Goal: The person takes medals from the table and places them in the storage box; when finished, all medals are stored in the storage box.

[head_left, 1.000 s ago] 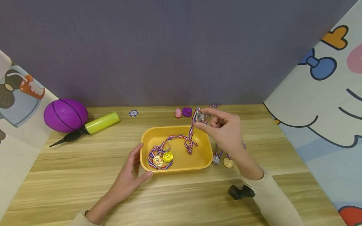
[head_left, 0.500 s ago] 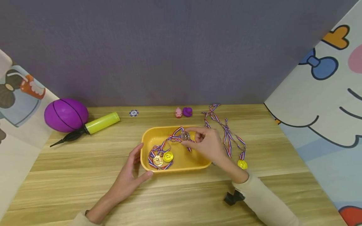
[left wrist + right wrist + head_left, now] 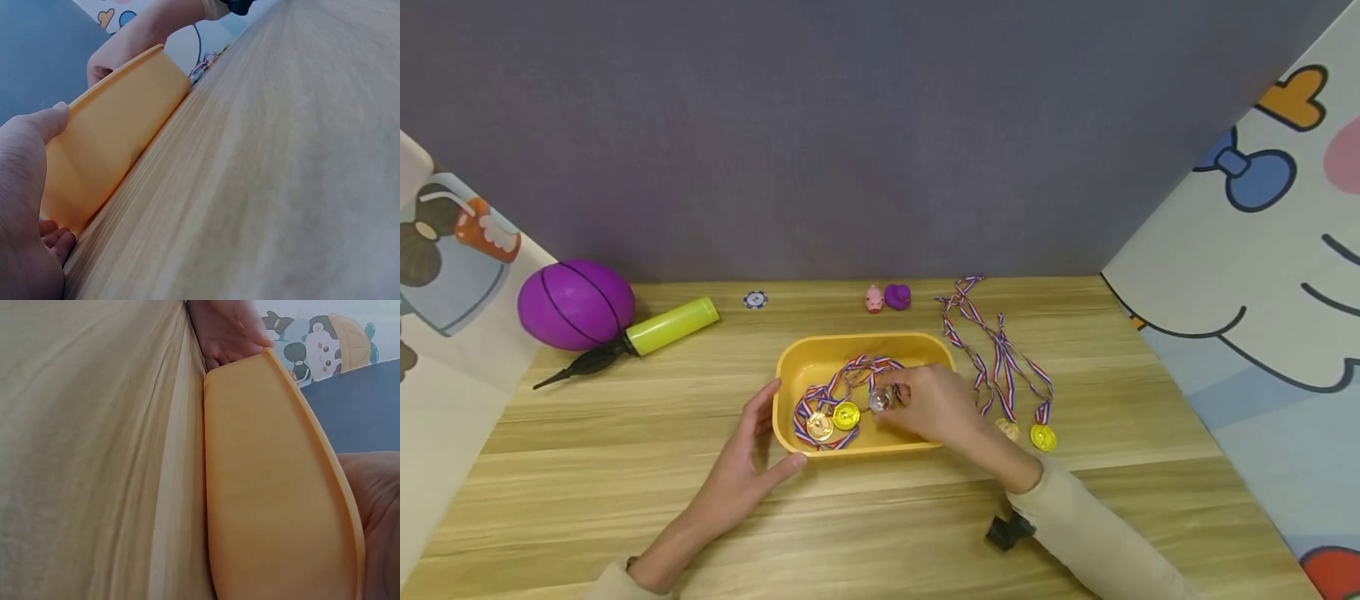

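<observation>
Head view from above, wrist views low, seemingly table-level, all sharing yellow tray (image 3: 790,358).

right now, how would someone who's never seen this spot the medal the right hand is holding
Find the yellow tray in the middle of the wooden table, steadied at its left end by the left hand. Inside it the right hand pinches a medal by its striped ribbon. It is the silver one; the two medals lying beside it are gold.
</observation>
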A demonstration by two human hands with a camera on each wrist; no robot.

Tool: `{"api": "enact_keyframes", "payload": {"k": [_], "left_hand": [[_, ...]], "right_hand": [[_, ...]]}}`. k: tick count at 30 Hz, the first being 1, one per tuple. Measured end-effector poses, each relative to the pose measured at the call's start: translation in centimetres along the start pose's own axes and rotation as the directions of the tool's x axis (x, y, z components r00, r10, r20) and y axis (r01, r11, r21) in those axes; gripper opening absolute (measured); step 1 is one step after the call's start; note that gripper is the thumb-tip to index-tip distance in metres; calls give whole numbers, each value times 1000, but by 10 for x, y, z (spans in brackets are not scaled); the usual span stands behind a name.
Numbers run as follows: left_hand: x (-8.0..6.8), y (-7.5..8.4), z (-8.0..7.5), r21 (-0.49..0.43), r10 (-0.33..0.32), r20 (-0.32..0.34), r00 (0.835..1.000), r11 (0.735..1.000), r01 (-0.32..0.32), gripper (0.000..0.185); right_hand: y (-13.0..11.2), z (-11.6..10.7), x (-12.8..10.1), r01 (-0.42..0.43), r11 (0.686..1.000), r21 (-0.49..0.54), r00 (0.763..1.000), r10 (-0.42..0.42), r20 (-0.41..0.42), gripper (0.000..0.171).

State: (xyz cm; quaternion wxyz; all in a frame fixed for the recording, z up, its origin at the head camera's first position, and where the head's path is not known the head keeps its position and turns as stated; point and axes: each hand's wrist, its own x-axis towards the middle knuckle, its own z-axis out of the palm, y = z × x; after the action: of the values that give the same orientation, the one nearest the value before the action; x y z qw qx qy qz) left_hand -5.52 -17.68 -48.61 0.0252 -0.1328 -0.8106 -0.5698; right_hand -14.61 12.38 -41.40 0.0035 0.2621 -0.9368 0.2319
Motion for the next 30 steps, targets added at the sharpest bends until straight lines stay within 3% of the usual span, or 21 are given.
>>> {"api": "enact_keyframes", "payload": {"k": [5, 10, 16, 24, 30], "left_hand": [[0, 0, -1, 2, -3, 0, 1000, 1000, 3, 104], [0, 1, -1, 5, -6, 0, 1000, 1000, 6, 104], [0, 1, 0, 0, -13, 1, 1000, 1000, 13, 104], [0, 2, 0, 10, -15, 0, 1000, 1000, 15, 103], [0, 2, 0, 27, -25, -3, 1000, 999, 25, 104]], "right_hand": [[-1, 5, 5, 71, 994, -87, 996, -66, 55, 36], [-4, 9, 9, 88, 989, -119, 991, -75, 106, 35], [-6, 9, 10, 46, 991, -129, 990, -29, 135, 33], [-5, -3, 6, -35, 994, -101, 986, 51, 160, 45], [-2, -11, -2, -48, 998, -38, 992, 51, 111, 45]]}}
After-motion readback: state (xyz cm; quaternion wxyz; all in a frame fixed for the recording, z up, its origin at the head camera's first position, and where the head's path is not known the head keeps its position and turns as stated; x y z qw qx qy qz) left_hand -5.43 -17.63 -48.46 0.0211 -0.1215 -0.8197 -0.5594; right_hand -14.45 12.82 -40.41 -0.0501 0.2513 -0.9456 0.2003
